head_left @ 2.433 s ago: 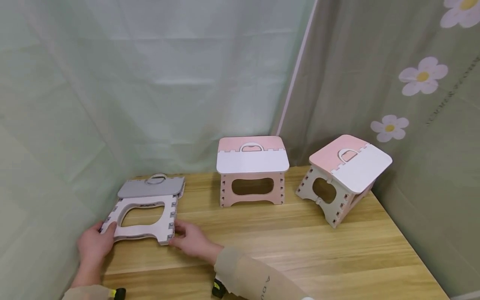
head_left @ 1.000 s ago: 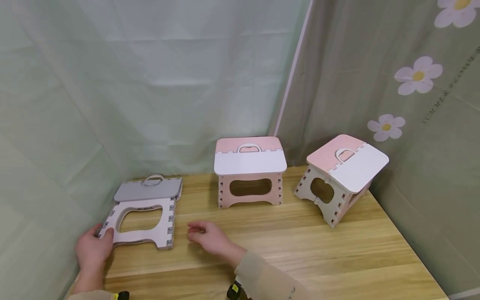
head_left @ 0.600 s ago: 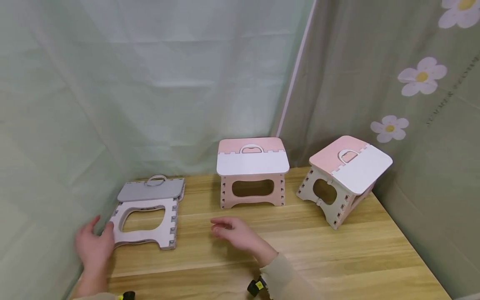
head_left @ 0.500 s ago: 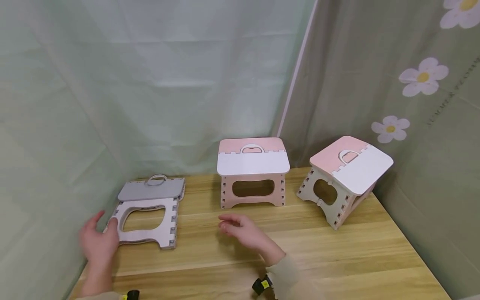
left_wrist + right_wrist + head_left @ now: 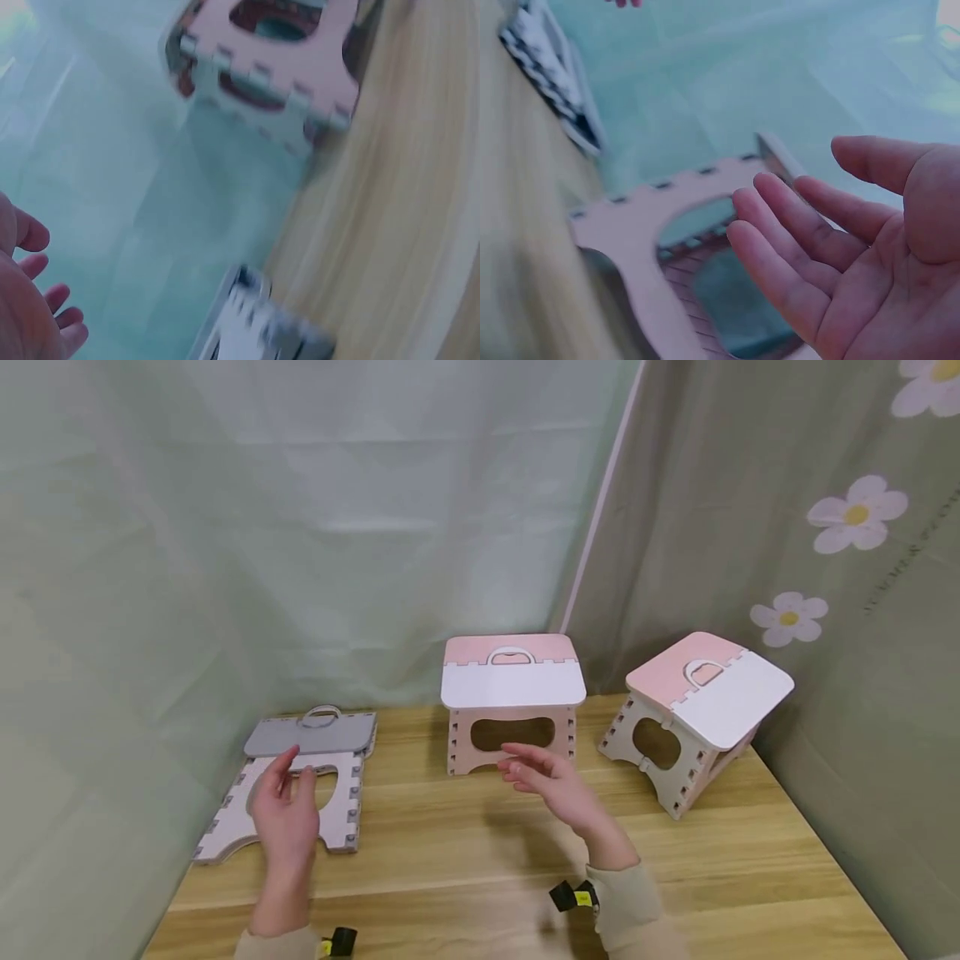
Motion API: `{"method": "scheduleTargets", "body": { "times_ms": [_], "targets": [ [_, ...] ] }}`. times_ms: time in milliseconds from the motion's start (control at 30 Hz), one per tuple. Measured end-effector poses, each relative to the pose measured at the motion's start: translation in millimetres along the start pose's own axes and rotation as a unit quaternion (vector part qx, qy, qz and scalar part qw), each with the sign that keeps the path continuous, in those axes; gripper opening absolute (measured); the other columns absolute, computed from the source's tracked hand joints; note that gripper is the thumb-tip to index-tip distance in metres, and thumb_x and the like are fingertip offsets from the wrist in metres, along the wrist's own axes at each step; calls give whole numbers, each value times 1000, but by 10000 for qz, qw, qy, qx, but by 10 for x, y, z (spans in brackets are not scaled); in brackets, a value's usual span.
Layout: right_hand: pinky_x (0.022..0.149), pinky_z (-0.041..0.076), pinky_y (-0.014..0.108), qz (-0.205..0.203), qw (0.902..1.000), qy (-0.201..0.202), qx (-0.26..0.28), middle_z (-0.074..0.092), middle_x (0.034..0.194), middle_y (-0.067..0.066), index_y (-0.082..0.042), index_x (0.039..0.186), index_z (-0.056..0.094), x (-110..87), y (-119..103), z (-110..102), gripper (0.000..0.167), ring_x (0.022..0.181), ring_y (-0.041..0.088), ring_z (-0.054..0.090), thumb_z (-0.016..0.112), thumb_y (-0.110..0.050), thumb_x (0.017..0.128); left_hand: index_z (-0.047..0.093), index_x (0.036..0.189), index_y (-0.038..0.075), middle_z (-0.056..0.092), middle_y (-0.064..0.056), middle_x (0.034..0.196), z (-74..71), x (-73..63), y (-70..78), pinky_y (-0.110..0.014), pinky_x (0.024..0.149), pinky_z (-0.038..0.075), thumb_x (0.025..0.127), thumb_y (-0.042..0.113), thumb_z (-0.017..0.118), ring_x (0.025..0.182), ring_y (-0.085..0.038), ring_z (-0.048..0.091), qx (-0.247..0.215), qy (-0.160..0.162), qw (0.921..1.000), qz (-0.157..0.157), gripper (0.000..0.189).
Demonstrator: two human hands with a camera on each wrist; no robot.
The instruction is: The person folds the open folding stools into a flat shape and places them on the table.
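A folded grey-and-white folding stool [image 5: 345, 797] lies flat at the table's left. Over it, in the head view, my left hand [image 5: 287, 814] hovers with relaxed fingers and holds nothing. In the middle stands an unfolded pink-and-white folding stool [image 5: 513, 685]. My right hand [image 5: 555, 785] is in front of that stool, its fingers loosely extended around nothing; the right wrist view shows the open palm [image 5: 885, 277] with the pink leg panel [image 5: 630, 232] behind it. A second unfolded pink-and-white stool [image 5: 708, 689] stands turned at an angle on the right.
The wooden table [image 5: 450, 893] runs up to a pale green curtain [image 5: 360, 543] behind and at the left. A darker curtain with flowers [image 5: 857, 515] hangs at the right, close to the table's edge.
My right hand has let go of the folded stool's right edge and moved right to the middle stool. The left hand has since released its left edge and moved right, above it.
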State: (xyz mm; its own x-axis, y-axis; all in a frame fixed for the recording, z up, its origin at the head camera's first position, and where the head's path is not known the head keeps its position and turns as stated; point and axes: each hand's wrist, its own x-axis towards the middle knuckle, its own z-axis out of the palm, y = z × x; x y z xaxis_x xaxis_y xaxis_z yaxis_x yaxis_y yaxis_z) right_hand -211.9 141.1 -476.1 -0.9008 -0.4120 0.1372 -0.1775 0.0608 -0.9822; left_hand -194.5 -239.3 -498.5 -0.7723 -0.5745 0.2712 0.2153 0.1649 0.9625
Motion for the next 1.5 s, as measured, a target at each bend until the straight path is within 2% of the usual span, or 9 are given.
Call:
{"method": "scheduleTargets", "body": {
  "times_ms": [200, 433, 500, 733, 833, 1033, 1200, 1333, 1500],
  "targets": [
    [103, 56, 37, -69, 9981, 612, 23, 64, 141, 26, 2, 152, 54, -121, -121, -284, 45, 126, 38, 65, 58, -19, 112, 62, 142, -5, 63, -8, 134, 375, -130, 115, -14, 99, 47, 105, 3, 64, 123, -15, 57, -868, -331, 9948, -408, 38],
    [98, 58, 34, -146, 9883, 1513, 125, 63, 140, 29, 4, 151, 54, -244, -177, -544, 46, 121, 25, 70, 58, -21, 113, 65, 137, -5, 71, 2, 122, 680, -197, 121, -15, 95, 49, 105, 1, 64, 118, -15, 62, -1184, -649, 9902, -345, 32],
    [96, 58, 31, -190, 9829, 1832, 84, 65, 139, 27, 6, 149, 54, -264, -176, -606, 45, 117, 19, 71, 57, -21, 113, 65, 135, -4, 71, 4, 118, 754, -221, 132, -16, 95, 50, 104, -1, 64, 115, -15, 64, -1252, -709, 9891, -326, 31],
    [92, 58, 25, -4, 9491, 3150, -57, 70, 129, 17, 5, 140, 60, -302, -148, -748, 34, 106, 12, 71, 56, -16, 113, 57, 144, -7, 61, -23, 139, 958, -290, 160, -17, 100, 48, 106, 1, 60, 122, -20, 60, -1069, -1124, 9867, -480, 39],
    [90, 57, 22, 178, 9383, 3451, -158, 66, 133, 20, 2, 140, 60, -300, -121, -791, 32, 106, 10, 68, 56, -14, 113, 53, 150, -3, 58, -22, 144, 1003, -296, 151, -20, 103, 47, 107, 3, 59, 130, -26, 56, -810, -1408, 9851, -561, 44],
    [86, 53, 17, 620, 9283, 3655, -298, 58, 143, 22, -1, 151, 52, -306, -42, -884, 40, 108, 6, 61, 55, -13, 113, 49, 154, -2, 55, -20, 149, 1046, -287, 111, -22, 106, 47, 106, 2, 62, 139, -31, 52, -591, -1839, 9791, -633, 50],
    [88, 52, 18, 770, 9301, 3571, -390, 53, 151, 23, -1, 156, 47, -302, 10, -928, 45, 123, 16, 55, 53, -11, 113, 48, 154, -3, 54, -23, 149, 1046, -279, 73, -16, 103, 47, 105, -1, 62, 140, -36, 51, -646, -1960, 9764, -638, 51],
    [100, 49, 26, 931, 9373, 3308, -583, 48, 159, 21, 0, 161, 41, -293, 63, -949, 51, 139, 29, 48, 53, -11, 112, 46, 155, -4, 53, -25, 152, 1075, -281, 35, -33, 115, 44, 104, -1, 63, 143, -39, 49, -672, -2143, 9725, -620, 54],
    [117, 40, 47, 1219, 9468, 2838, -903, 41, 165, 22, 0, 165, 34, -262, 171, -939, 58, 150, 38, 41, 54, -11, 111, 40, 159, -4, 45, -23, 161, 1148, -315, -52, -53, 123, 33, 104, 3, 66, 151, -40, 39, -742, -2633, 9587, -777, 62]
  ]
}}
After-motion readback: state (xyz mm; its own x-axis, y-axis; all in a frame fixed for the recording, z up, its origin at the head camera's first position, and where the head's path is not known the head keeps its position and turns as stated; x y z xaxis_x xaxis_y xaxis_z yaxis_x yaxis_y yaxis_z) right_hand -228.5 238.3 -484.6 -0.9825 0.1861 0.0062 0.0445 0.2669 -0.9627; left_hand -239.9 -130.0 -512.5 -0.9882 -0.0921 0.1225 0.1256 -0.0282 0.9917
